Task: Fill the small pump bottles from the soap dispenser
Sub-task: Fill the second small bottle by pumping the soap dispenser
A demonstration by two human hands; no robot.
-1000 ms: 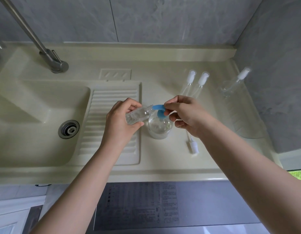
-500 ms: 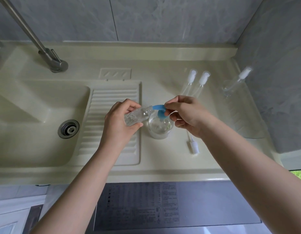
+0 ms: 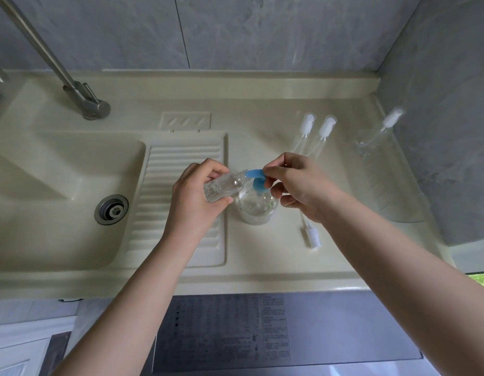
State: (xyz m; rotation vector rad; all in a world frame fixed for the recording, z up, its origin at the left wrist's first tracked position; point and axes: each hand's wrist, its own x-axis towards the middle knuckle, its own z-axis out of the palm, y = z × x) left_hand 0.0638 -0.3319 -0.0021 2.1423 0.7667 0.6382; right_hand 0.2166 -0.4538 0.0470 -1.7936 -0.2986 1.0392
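Fingertips (image 3: 270,169) of the right hand (image 3: 297,185) press on the back of the blue pump head (image 3: 255,175) of the dispenser (image 3: 258,207), thumb tucked under it, the lower fingers curled loosely beside the dispenser's shoulder. Fingers of the left hand (image 3: 197,194) wrap a small bottle (image 3: 224,187), thumb below and fingers over the top, holding it tilted nearly flat with its open neck touching the tip of the blue spout.

The bottle looks light, thin-walled and clear; it would probably dent under a hard squeeze and turn slippery if soap runs down it, so the mid-body grip seems right, leaving the neck free. Bubbly clear liquid lies along its lower side, perhaps partly full; the level is hard to judge. The dispenser is a squat clear jar, partly filled with clear soap, standing on the counter (image 3: 262,256) just right of the ribbed drainboard (image 3: 181,202). It may tip if pressed off-centre.

Beyond the dispenser, two more bottles (image 3: 314,134) with white caps lie side by side; their contents cannot be told. Farther right of the dispenser a third bottle (image 3: 376,137) lies near the wall. A loose white pump (image 3: 311,234) with its tube lies just right of the dispenser, near the right wrist. Well left of the dispenser sit the basin (image 3: 59,185) and faucet (image 3: 80,99).
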